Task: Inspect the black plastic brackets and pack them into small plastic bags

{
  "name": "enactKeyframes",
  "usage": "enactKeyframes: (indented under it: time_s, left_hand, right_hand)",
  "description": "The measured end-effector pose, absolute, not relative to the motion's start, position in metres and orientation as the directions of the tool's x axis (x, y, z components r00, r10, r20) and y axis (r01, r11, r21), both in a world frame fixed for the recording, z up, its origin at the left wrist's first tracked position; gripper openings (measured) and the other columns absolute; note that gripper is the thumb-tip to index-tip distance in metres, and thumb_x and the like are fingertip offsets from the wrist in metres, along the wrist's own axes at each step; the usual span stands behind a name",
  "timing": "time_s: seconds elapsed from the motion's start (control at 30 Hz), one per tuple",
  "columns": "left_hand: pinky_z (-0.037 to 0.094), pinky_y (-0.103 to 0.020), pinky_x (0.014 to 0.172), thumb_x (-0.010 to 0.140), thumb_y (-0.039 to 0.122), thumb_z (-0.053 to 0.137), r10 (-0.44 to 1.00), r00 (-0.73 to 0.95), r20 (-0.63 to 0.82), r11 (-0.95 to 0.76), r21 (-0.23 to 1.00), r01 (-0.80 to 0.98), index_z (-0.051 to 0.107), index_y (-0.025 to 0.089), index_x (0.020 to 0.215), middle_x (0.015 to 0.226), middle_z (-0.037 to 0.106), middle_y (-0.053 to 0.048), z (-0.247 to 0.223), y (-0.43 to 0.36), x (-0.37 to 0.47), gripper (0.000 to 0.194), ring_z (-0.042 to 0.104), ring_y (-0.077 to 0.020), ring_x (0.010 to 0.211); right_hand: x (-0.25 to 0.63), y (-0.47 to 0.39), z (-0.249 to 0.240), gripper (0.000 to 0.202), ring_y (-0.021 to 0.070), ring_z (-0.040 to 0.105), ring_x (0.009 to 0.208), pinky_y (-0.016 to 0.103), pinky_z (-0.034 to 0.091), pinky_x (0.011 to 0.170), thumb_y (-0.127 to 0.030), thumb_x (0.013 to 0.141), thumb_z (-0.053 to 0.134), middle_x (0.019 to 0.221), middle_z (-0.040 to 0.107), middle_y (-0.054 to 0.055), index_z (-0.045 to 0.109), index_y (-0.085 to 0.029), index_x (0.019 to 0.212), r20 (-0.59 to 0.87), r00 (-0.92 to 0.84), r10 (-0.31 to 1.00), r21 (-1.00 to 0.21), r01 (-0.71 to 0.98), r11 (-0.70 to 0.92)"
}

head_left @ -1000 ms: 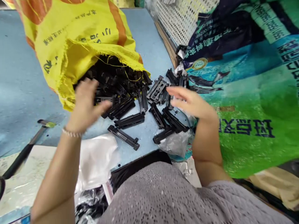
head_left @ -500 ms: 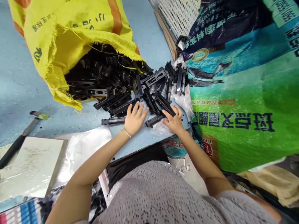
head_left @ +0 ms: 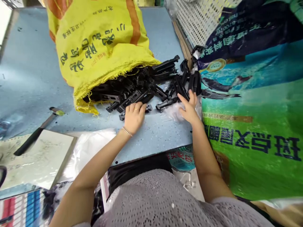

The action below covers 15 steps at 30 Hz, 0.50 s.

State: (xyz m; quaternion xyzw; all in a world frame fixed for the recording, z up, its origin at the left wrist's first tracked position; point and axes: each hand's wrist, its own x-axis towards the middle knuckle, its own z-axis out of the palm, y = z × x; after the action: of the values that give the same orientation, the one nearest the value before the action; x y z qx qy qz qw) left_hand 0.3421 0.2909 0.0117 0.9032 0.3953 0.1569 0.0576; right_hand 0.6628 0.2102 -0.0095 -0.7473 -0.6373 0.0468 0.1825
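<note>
Black plastic parts (head_left: 127, 97) spill in a heap from the mouth of a yellow woven sack (head_left: 104, 41) onto the blue table. My left hand (head_left: 134, 116) has its fingers curled over one black part (head_left: 148, 108) at the heap's near edge; the part's ends show on both sides of the hand. My right hand (head_left: 190, 108) has its fingers spread and touches the parts at the right side of the heap, above a clear plastic bag (head_left: 174, 112). Its fingertips lie on the black pieces, and it grips none that I can see.
A hammer (head_left: 35, 135) lies at the left beside a whitish board (head_left: 53, 154) and clear plastic sheeting (head_left: 87, 145). A large green and blue sack (head_left: 251, 119) stands close on the right. Behind it is a white perforated basket (head_left: 199, 19).
The view has shifted. The sack's mouth has dropped lower over the parts. Both hands have moved at the heap, farther apart, and the left fingers have curled over a part.
</note>
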Motion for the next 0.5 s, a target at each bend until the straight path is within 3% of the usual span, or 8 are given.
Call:
enactKeyframes:
  time_s: [0.1,0.2,0.27,0.37,0.43,0.5]
  left_hand:
    - [0.054,-0.054,0.094,0.096,0.032,0.061,0.833,0.539,0.124,-0.553,0.183,0.813,0.058,0.016,0.144,0.14,0.06,-0.022,0.014,0.279,0.315,0.05,0.059,-0.0398,0.119]
    - [0.056,-0.053,0.093,0.099,0.028,0.055,0.846,0.529,0.072,-0.531,0.2,0.823,0.057,0.024,0.146,0.15,0.054,-0.019,0.006,0.282,0.308,0.047,0.06,-0.0371,0.119]
    - [0.056,-0.053,0.096,0.101,0.022,0.049,0.847,0.524,0.086,-0.526,0.274,0.805,0.059,0.026,0.143,0.154,0.051,-0.017,0.002,0.283,0.306,0.044,0.06,-0.0346,0.119]
    - [0.054,-0.05,0.103,0.1,0.022,0.05,0.872,0.467,0.144,-0.466,0.536,0.704,0.064,0.021,0.137,0.151,0.053,-0.018,0.006,0.274,0.298,0.04,0.062,-0.0307,0.12]
    - [0.05,-0.047,0.109,0.098,0.027,0.056,0.907,0.404,0.122,-0.346,0.764,0.545,0.067,0.019,0.134,0.144,0.059,-0.017,0.013,0.259,0.288,0.038,0.061,-0.0289,0.124]
    - [0.051,-0.043,0.107,0.096,0.036,0.062,0.925,0.378,-0.033,-0.091,0.948,0.305,0.069,0.021,0.132,0.132,0.068,-0.013,0.021,0.239,0.279,0.04,0.063,-0.0266,0.12]
  right_hand:
    - [0.664,0.19,-0.002,0.07,0.0443,0.004,0.16,0.071,0.018,0.124,-0.026,0.084,0.065,0.175,0.01,0.002,0.05,-0.034,0.152,0.152,0.163,0.975,-0.362,0.927,-0.099]
    - [0.652,0.178,0.013,0.062,0.0429,0.014,0.158,0.07,0.022,0.123,-0.031,0.086,0.066,0.169,0.028,0.007,0.055,-0.031,0.147,0.237,0.17,0.957,-0.358,0.93,-0.076]
    - [0.636,0.171,0.027,0.052,0.0405,0.024,0.155,0.069,0.026,0.122,-0.031,0.091,0.06,0.159,0.043,0.01,0.059,-0.029,0.143,0.338,0.21,0.917,-0.38,0.922,-0.071]
    - [0.602,0.165,0.043,0.043,0.0355,0.047,0.142,0.063,0.04,0.118,-0.032,0.099,0.051,0.143,0.058,0.013,0.061,-0.029,0.14,0.375,0.273,0.886,-0.545,0.838,-0.028]
    - [0.572,0.165,0.043,0.042,0.0316,0.06,0.129,0.055,0.052,0.108,-0.035,0.101,0.048,0.139,0.061,0.013,0.059,-0.029,0.141,0.248,0.242,0.938,-0.735,0.678,0.019]
    - [0.537,0.171,0.034,0.046,0.0285,0.066,0.12,0.047,0.06,0.094,-0.041,0.101,0.052,0.141,0.061,0.013,0.054,-0.03,0.146,0.076,0.112,0.991,-0.901,0.433,0.02]
